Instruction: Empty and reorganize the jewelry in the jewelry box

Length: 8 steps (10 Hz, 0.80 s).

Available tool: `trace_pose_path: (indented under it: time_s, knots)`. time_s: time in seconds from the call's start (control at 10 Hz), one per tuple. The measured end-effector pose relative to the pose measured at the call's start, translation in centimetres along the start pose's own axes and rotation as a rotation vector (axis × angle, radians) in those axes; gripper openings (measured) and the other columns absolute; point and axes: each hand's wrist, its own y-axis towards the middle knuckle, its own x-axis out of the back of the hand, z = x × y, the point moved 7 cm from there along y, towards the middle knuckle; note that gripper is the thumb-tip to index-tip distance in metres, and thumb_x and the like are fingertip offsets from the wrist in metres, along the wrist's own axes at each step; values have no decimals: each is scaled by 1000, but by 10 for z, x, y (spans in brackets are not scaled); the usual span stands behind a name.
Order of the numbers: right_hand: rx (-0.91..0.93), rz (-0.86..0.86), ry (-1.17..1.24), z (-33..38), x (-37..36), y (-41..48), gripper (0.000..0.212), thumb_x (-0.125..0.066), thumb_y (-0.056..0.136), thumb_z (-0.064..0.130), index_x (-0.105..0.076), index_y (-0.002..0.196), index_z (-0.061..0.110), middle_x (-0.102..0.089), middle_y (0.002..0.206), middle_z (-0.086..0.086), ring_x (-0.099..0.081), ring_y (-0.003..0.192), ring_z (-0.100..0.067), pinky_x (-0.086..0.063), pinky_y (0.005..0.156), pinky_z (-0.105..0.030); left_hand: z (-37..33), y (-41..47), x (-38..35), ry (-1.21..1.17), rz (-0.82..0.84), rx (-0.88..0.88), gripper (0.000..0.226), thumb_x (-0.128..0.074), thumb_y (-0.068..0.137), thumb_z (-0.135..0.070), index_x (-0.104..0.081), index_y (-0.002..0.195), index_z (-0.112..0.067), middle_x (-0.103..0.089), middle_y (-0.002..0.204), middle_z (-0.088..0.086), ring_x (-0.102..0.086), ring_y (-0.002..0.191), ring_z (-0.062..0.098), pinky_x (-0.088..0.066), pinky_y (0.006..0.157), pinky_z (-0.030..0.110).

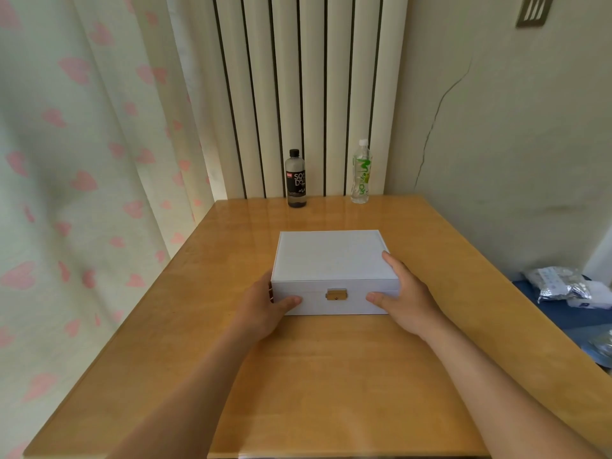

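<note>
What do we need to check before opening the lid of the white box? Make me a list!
1. Box held steady: left hand and right hand grip the jewelry box at its front corners. Ok.
2. Gold latch reachable: it faces the person, uncovered between the thumbs. Ok.
3. Latch unlocked: cannot tell.
4. Room to lay jewelry: bare table in front of the box. Ok.
5. Lid's path: dark bottle and clear bottle stand well behind, probably out of the way. Ok.
</note>
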Motion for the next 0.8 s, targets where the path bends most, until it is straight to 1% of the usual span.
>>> trace_pose_path:
  time_s: [0.1,0.2,0.3,0.4,0.6,0.7,0.8]
  knots:
    - [14,2,-14,-2,-2,1,86,-77,87,22,-27,155,32,-35,153,13,-35,139,-10,-30,108,-21,3,-1,-1,17,-22,5,65,-77,86,-32,-46,143,-29,-59,116,-19,-57,101,4,-43,76,12]
    - [14,11,-24,-2,-2,1,86,-77,87,24,-26,155,33,-34,154,13,-33,141,-10,-28,107,-20,0,-3,-2,16,-28,1,64,-75,86,-36,-45,142,-32,-57,114,-22,-55,99,0,-42,74,9]
    - [4,13,-32,-2,-2,1,85,-77,87,24,-27,155,35,-35,152,13,-35,136,-8,-29,103,-19,-6,-2,-2,10,-32,-12,66,-70,87,-49,-41,145,-35,-58,125,-19,-57,108,6,-49,87,23]
    - [-4,19,-34,0,-1,1,84,-77,87,24,-27,155,35,-36,152,12,-35,132,-6,-29,101,-19,-7,-3,-1,39,-40,-7,63,-67,89,-50,-43,145,-32,-60,127,-17,-57,111,10,-49,87,27]
    - [-16,65,-86,1,-1,0,86,-75,89,28,-22,156,36,-31,157,9,-33,142,-14,-29,104,-21,-7,-2,-1,41,-13,10,60,-69,89,-47,-45,142,-31,-58,121,-18,-57,110,11,-48,86,26]
    - [-39,96,-147,4,0,-1,86,-72,90,31,-19,157,35,-28,159,9,-32,143,-16,-31,105,-23,-11,-5,0,26,4,20,59,-70,88,-46,-46,140,-29,-59,118,-18,-58,108,10,-53,91,33]
    - [-58,78,-193,21,9,2,85,-68,89,39,-19,157,35,-27,160,6,-33,143,-18,-36,108,-30,-26,0,7,53,-25,-15,56,-66,89,-48,-49,137,-25,-60,120,-12,-59,108,13,-55,90,38]
